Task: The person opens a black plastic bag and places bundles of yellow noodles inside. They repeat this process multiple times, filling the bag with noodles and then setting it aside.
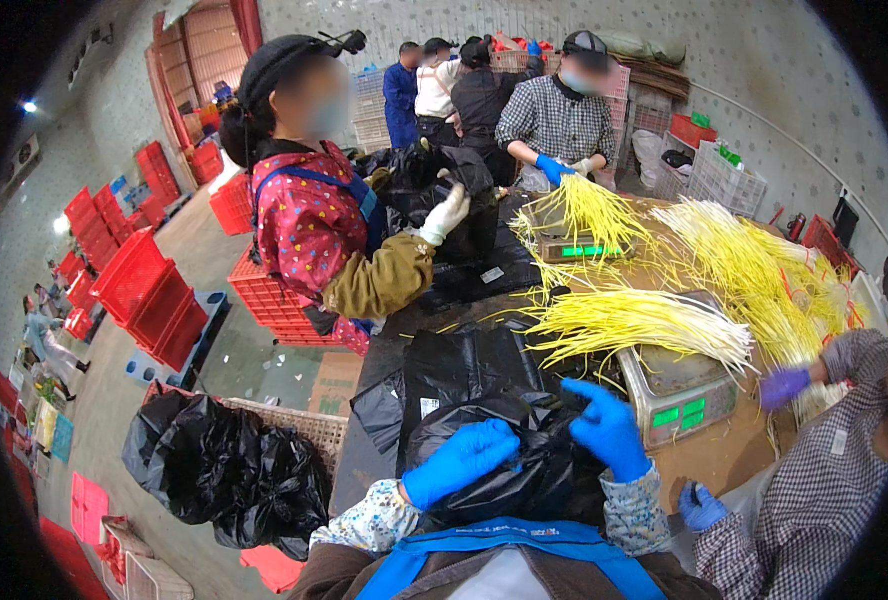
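My left hand (pixel 462 461), in a blue glove, lies with bent fingers on a bulging black plastic bag (pixel 489 495) right before me and pinches its plastic. My right hand (pixel 610 429), gloved in the same blue, is at the bag's right side. Its index finger stretches towards the left, and the other fingertips meet the bunched plastic, so its grip is unclear. The bag's contents are hidden. Beyond it lie flat black bags (pixel 481 360) with a white printed label (pixel 429 406). A bundle of yellow chives (pixel 639 322) rests on a digital scale (pixel 684 397) beyond my right hand.
Loose yellow chives (pixel 774 262) are heaped at the table's right. A co-worker (pixel 560 112) holds chives over a second scale (pixel 579 244). Another co-worker (pixel 316 217) stands at the left, one more (pixel 811 480) close at my right. Filled black bags (pixel 226 465) sit on a crate (pixel 301 431).
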